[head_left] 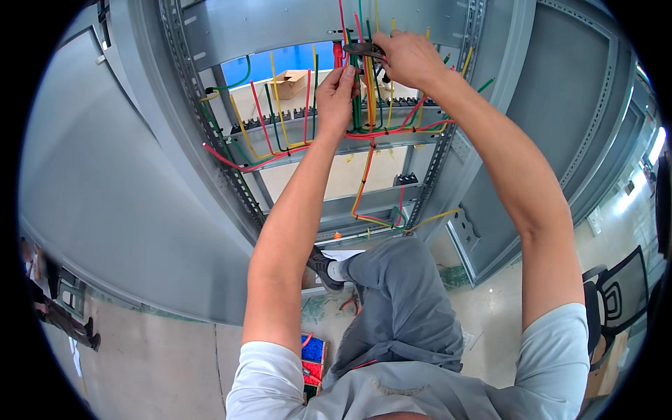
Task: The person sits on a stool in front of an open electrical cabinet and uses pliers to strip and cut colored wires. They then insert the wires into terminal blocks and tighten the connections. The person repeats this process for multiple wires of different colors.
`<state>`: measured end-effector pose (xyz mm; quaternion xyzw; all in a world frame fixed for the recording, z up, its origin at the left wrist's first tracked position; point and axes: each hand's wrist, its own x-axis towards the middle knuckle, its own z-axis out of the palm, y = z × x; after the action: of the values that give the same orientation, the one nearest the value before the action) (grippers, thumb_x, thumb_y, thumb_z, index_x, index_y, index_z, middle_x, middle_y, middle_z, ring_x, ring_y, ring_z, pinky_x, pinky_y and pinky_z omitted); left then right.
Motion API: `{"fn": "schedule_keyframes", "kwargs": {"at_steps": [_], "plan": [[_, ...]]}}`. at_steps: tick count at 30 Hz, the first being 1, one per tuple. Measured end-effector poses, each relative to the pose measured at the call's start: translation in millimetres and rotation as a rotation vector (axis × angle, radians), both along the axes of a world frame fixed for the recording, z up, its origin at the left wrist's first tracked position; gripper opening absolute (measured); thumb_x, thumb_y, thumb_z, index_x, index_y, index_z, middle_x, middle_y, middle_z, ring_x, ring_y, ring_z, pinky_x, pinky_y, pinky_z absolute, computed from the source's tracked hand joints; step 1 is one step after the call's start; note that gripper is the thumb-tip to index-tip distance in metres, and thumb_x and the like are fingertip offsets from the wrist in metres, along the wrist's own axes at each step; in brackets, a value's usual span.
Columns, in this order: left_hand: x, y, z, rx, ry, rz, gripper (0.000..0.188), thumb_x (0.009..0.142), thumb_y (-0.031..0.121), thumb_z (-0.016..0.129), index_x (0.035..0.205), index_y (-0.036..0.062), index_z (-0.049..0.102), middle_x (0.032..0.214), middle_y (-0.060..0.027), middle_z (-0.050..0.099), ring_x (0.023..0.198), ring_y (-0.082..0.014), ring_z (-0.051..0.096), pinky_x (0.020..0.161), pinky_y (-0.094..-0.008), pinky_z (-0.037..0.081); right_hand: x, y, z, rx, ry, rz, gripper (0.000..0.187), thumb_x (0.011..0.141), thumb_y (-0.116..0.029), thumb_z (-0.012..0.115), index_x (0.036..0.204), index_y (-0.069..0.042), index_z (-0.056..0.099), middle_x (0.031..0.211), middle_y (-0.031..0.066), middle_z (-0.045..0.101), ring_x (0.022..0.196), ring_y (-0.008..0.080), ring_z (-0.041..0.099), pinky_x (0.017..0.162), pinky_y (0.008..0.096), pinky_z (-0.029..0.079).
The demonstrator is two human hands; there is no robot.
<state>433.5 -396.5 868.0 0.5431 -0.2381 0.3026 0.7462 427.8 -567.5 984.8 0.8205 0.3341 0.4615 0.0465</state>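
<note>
In front of me a bundle of red, green and yellow wires (369, 105) rises through a grey metal cabinet frame. My left hand (336, 98) is closed in a pinch at the left side of this bundle, its fingertips against the wires. From the upper right my right hand (411, 59) grips dark-jawed pliers (364, 50), whose head lies across the bundle just above my left fingers. The pliers' handles are mostly hidden in my palm. A short red cylinder (338, 54) stands beside the jaws.
Loose wire ends stick up along a grey crossbar (329, 143). Large cabinet doors stand left (119, 182) and right (539, 91). Beyond the frame sits a cardboard box (291, 84). Low down are a parts tray (313, 350) by my leg and a mesh chair (623, 290) at right.
</note>
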Motion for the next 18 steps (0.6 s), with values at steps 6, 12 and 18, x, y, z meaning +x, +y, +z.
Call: {"fn": "schedule_keyframes", "kwargs": {"at_steps": [6,12,18], "plan": [[8.5,-1.5,0.9,-0.049,0.017,0.002,0.034,0.107,0.031,0.059,0.113,-0.0010,0.070,0.090,-0.0023,0.066,0.079,-0.0094,0.060,0.074,-0.0266,0.051,-25.5,1.1,1.1,0.447,0.151,0.320,0.025,0.097,-0.032,0.067,0.097,-0.007,0.064,0.074,0.0115,0.068,0.067,0.0315,0.067,0.060,0.0439,0.050],[-9.4,-4.9,3.9,0.111,-0.081,0.540,0.030,0.103,0.019,0.062,0.123,-0.0041,0.064,0.104,-0.0102,0.070,0.089,-0.0164,0.066,0.084,-0.0317,0.053,-78.3,-20.0,-20.7,0.787,0.763,0.798,0.037,0.104,-0.040,0.058,0.094,-0.004,0.062,0.072,-0.0015,0.059,0.067,0.0062,0.054,0.062,0.0273,0.044],[-49.7,-40.1,5.3,0.414,-0.368,0.834,0.032,0.097,0.011,0.064,0.125,-0.0048,0.061,0.122,-0.0224,0.066,0.105,-0.0352,0.067,0.092,-0.0407,0.052,-96.8,-60.0,-75.1,0.756,0.844,0.604,0.038,0.108,-0.037,0.053,0.105,-0.001,0.065,0.082,0.0014,0.063,0.081,0.0127,0.061,0.080,0.0310,0.050]]}}
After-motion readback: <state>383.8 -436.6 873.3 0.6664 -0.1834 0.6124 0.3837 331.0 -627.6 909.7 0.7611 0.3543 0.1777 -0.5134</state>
